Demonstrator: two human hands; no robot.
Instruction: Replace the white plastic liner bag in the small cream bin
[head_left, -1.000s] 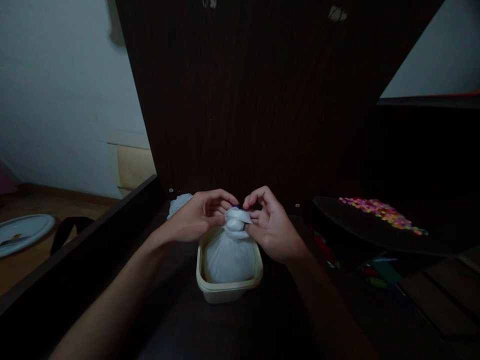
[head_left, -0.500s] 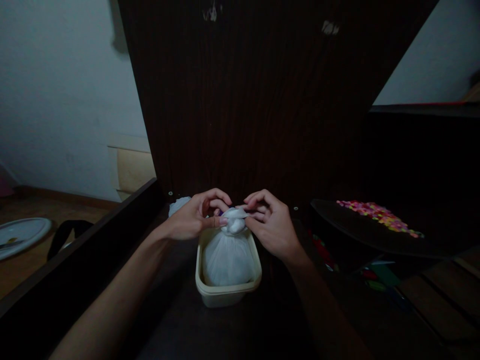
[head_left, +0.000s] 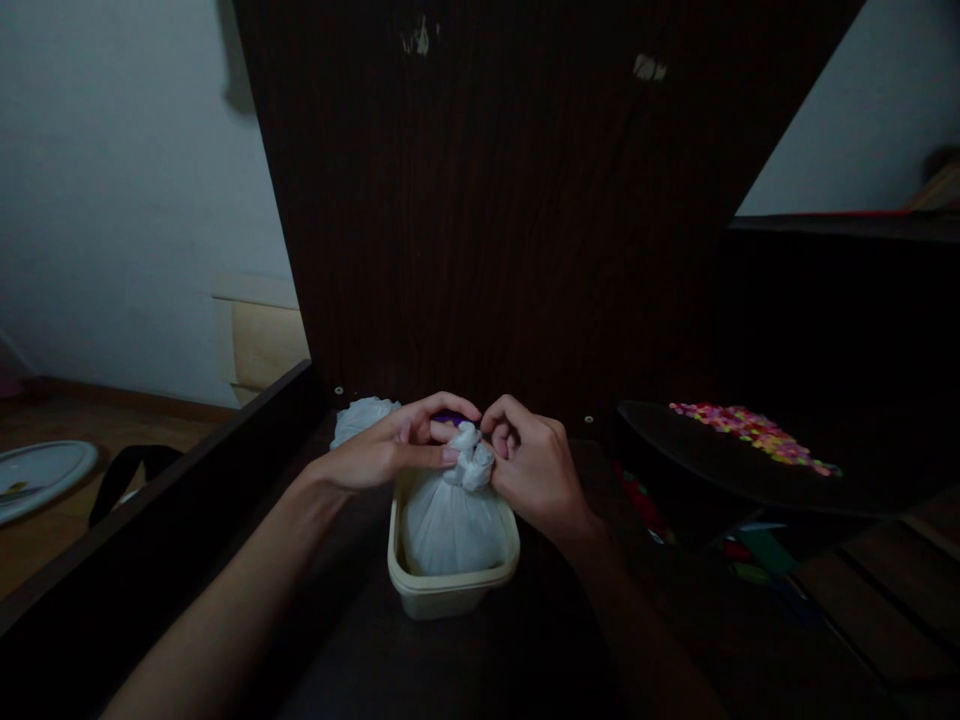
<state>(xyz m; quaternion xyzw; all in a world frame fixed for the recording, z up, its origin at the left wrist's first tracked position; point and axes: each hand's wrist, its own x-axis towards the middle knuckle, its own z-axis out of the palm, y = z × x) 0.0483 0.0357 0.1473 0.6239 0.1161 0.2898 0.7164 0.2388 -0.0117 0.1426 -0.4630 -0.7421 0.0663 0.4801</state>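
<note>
A white plastic bag (head_left: 451,520) sits in a cream rectangular tub (head_left: 450,585) on a dark surface in front of me. Its top is twisted into a knot (head_left: 469,462). My left hand (head_left: 386,450) pinches the knot from the left with thumb and fingers closed. My right hand (head_left: 532,470) grips the same knot from the right, fingers curled. A bit of purple shows just behind the knot between the fingertips. A second white bag (head_left: 360,417) lies behind my left hand.
A tall dark wooden panel (head_left: 510,200) stands right behind the tub. A dark rail (head_left: 150,510) runs along the left. A dark tray (head_left: 750,470) with several bright beads (head_left: 750,432) lies at the right. A white plate (head_left: 37,475) lies on the floor at far left.
Both hands have stayed on the bag's top and worked it into a tighter, smaller knot. The hands shifted slightly lower. The bag behind my left hand shows more.
</note>
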